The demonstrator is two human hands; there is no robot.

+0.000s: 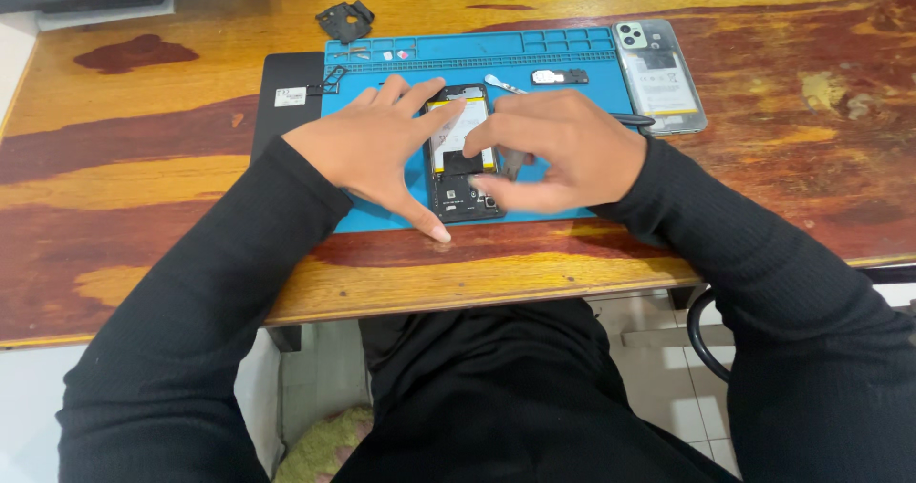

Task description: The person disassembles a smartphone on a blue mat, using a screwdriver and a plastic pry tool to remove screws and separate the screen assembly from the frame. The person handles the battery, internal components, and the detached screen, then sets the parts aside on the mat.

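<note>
An opened phone [462, 149] with its back off lies on a blue repair mat [572, 63], showing a white battery and dark boards. My left hand [377, 149] rests flat on the mat beside the phone's left edge, its fingers spread and its index finger across the battery's top. My right hand [563, 149] hovers over the phone's right side with fingers curled and pinched near the lower board; a thin tool handle [634, 119] sticks out behind it. What the fingertips pinch is hidden.
A removed phone back cover [660, 74] lies at the mat's right edge. Small parts [559, 76] and a black bracket [345, 20] sit near the mat's top. A black slab [286, 96] lies left of the mat. The wooden table's front edge [477, 302] is near me.
</note>
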